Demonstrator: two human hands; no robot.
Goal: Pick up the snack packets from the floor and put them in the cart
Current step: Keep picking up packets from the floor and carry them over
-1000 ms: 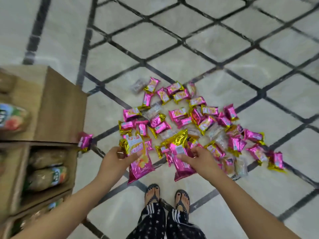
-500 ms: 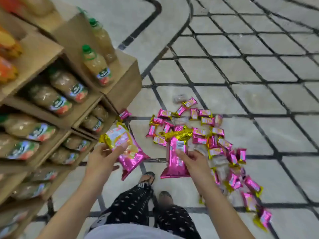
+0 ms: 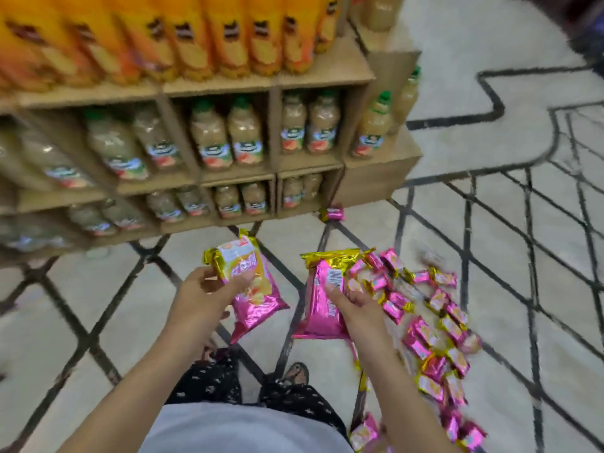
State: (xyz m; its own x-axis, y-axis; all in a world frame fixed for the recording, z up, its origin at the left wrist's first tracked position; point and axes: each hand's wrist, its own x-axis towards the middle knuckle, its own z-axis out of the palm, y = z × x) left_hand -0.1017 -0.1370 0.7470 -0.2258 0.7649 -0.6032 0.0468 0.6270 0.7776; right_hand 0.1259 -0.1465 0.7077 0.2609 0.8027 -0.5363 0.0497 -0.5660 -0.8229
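Note:
My left hand (image 3: 199, 295) grips a pink and gold snack packet (image 3: 253, 289) by its upper end, printed face up. My right hand (image 3: 356, 305) holds a second pink packet (image 3: 322, 305) with its barcode side showing and a gold top edge. Both packets hang above the floor in front of me. Several small pink and gold snack packets (image 3: 428, 322) lie scattered on the tiled floor to my right. One stray packet (image 3: 333, 213) lies by the corner of the shelf. No cart is in view.
A cardboard display shelf (image 3: 327, 80) stands directly ahead, stacked with juice bottles (image 3: 245, 138) and orange cartons (image 3: 228, 34). My feet and patterned trousers (image 3: 222, 380) are below. The pale floor has dark diamond lines (image 3: 467, 223).
My view has swung left and up from the packet pile to the shelf. Both hands lifted their packets off the floor and carry them along; the pile now lies to my right.

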